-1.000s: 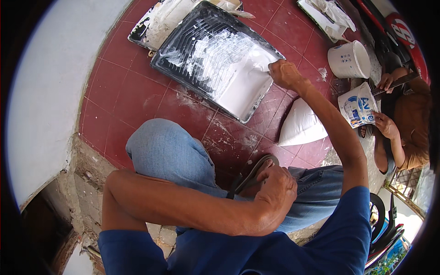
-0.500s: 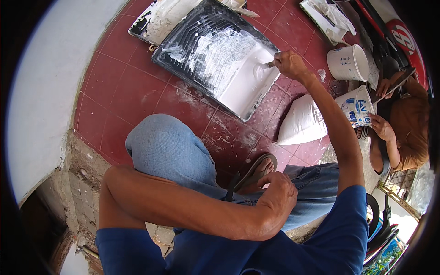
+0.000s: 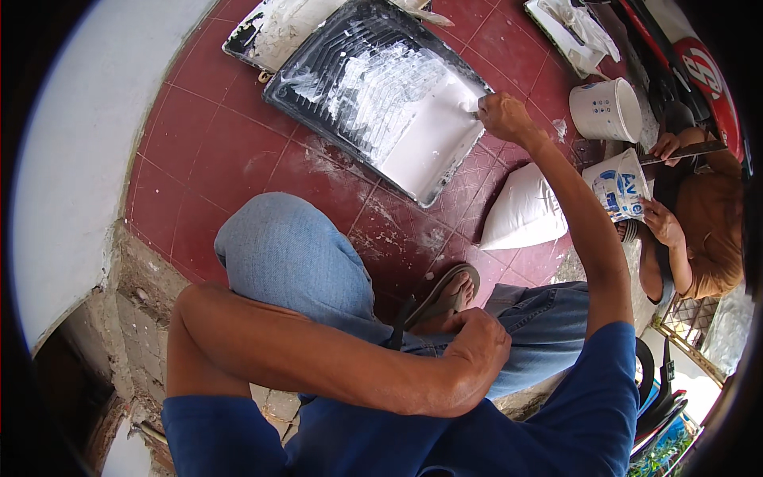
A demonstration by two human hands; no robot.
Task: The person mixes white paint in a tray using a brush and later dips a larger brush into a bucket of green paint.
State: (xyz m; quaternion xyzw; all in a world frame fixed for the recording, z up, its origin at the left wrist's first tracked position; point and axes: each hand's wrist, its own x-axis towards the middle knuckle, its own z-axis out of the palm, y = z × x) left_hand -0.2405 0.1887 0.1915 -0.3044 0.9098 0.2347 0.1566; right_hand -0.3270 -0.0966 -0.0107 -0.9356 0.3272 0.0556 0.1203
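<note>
A black roller tray (image 3: 306,131) lies tilted on the floor ahead of me, its ribbed slope smeared white. White paint (image 3: 433,127) fills its right end. At that end my right hand (image 3: 506,118) is closed around a short thin tool (image 3: 476,116), whose tip reaches into the paint; the fist hides most of it. Across my lap stretches my left forearm over the raised denim knee (image 3: 294,246). My left hand (image 3: 479,342) rests by the other leg with its fingers curled in, no object visible in it.
A plump white bag (image 3: 524,211) stands right of the tray, near a white bucket (image 3: 604,110). At far right another person's hands (image 3: 666,222) hold a printed bucket (image 3: 618,187) and a long flat blade (image 3: 683,152). A paint-smeared board (image 3: 282,32) lies behind the tray.
My right hand has shifted slightly right along the paint, and less of its tool shows. The other person's blade has swung to lie more level above the printed bucket.
</note>
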